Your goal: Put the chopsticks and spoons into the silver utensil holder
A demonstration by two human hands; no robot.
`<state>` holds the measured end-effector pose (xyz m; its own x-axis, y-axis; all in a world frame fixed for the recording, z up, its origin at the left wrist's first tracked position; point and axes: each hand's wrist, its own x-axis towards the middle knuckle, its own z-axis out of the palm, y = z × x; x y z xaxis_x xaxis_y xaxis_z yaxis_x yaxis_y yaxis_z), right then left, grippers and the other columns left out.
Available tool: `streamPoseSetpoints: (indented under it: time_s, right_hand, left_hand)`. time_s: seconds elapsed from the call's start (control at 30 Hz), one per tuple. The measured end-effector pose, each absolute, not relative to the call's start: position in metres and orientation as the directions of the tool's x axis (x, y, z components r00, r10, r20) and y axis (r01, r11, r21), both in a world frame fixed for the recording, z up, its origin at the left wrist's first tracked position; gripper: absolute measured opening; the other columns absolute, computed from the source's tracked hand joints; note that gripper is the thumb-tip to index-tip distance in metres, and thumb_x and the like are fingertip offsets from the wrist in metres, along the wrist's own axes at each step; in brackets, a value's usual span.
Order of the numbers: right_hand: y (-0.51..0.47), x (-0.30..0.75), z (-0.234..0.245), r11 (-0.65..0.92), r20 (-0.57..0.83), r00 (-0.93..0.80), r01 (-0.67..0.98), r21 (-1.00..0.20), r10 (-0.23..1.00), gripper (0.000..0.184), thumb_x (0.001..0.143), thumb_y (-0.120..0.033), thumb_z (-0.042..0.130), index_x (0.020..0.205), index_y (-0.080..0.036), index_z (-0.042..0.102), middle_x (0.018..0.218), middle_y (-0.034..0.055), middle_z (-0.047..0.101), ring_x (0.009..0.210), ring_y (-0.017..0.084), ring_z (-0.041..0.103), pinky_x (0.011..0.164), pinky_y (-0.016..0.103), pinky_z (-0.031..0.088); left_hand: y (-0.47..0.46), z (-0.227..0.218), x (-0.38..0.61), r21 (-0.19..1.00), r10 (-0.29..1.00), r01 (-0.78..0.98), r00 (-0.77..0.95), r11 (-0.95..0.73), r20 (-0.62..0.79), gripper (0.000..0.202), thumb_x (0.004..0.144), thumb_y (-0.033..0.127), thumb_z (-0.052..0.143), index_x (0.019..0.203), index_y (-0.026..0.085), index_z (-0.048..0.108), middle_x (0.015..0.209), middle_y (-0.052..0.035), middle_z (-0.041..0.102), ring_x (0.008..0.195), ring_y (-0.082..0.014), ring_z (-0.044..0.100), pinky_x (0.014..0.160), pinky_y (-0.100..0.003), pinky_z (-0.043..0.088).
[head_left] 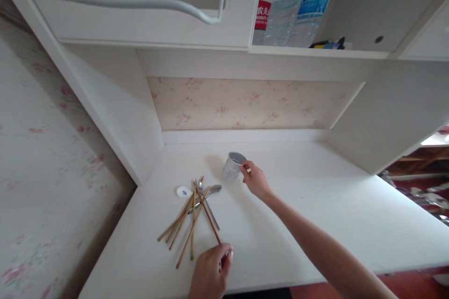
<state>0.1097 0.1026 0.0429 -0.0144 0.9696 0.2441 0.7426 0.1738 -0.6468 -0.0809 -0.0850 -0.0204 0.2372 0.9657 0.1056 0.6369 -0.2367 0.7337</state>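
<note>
My right hand (255, 178) grips the rim of a small white perforated holder cup (232, 167), which is tilted on the white desk (315, 215). My left hand (211, 271), near the desk's front edge, pinches the near end of a dark reddish chopstick (207, 217). That stick runs up into a loose pile of wooden chopsticks (185, 222) left of the cup. Two metal spoons (209, 195) lie mixed in the pile. A small white spoon with a blue mark (184, 191) rests at the pile's left edge.
The desk sits in a white alcove with a side panel (115, 112) on the left and floral wallpaper (245, 103) behind. A shelf above holds water bottles (298, 4). A white cable (115, 0) hangs across the top. Metal objects lie beyond the desk's right edge.
</note>
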Motion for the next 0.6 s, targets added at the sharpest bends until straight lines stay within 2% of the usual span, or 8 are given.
streamPoseSetpoints:
  time_s: [0.17, 0.33, 0.47, 0.6]
  right_hand:
    - [0.053, 0.128, 0.031, 0.206, 0.295, 0.039, 0.63, -0.749, 0.955, 0.026, 0.092, -0.041, 0.04, 0.103, -0.023, 0.054, 0.088, 0.0003, 0.067, 0.054, 0.01, 0.061, 0.057, 0.024, 0.045]
    - [0.022, 0.139, 0.019, 0.202, 0.315, 0.046, 0.678, -0.707, 0.948, 0.028, 0.094, -0.042, 0.038, 0.104, -0.023, 0.054, 0.09, 0.0031, 0.067, 0.059, 0.013, 0.062, 0.058, 0.025, 0.046]
    - [0.011, 0.143, 0.013, 0.24, 0.32, -0.017, 0.699, -0.673, 0.947, 0.027, 0.095, -0.04, 0.036, 0.107, -0.023, 0.053, 0.094, 0.004, 0.066, 0.066, 0.014, 0.064, 0.058, 0.024, 0.047]
    - [0.007, 0.143, 0.011, 0.25, 0.307, -0.043, 0.692, -0.677, 0.951, 0.025, 0.095, -0.039, 0.037, 0.105, -0.024, 0.054, 0.092, 0.0033, 0.066, 0.064, 0.014, 0.064, 0.056, 0.023, 0.046]
  left_hand:
    - [-0.082, -0.021, -0.078, 0.786, 0.975, 0.593, 0.216, -0.174, 0.053, 0.027, 0.089, 0.034, 0.042, 0.09, 0.024, 0.067, 0.072, -0.0008, 0.069, 0.062, -0.0134, 0.061, 0.056, -0.019, 0.043]
    - [-0.078, -0.019, -0.081, 0.87, 0.979, 0.493, 0.18, -0.006, -0.096, 0.038, 0.09, 0.046, 0.041, 0.096, 0.018, 0.066, 0.063, -0.0012, 0.061, 0.057, -0.0135, 0.054, 0.053, -0.021, 0.039]
    - [-0.069, -0.012, -0.091, 0.919, 0.988, 0.385, 0.087, 0.086, -0.129, 0.042, 0.087, 0.052, 0.044, 0.102, 0.017, 0.061, 0.066, -0.0001, 0.058, 0.06, -0.0147, 0.054, 0.056, -0.023, 0.04]
    - [-0.057, 0.002, -0.104, 0.85, 0.998, 0.523, -0.016, 0.064, -0.065, 0.038, 0.087, 0.05, 0.044, 0.107, 0.02, 0.056, 0.072, 0.0, 0.062, 0.06, -0.0158, 0.057, 0.059, -0.026, 0.043]
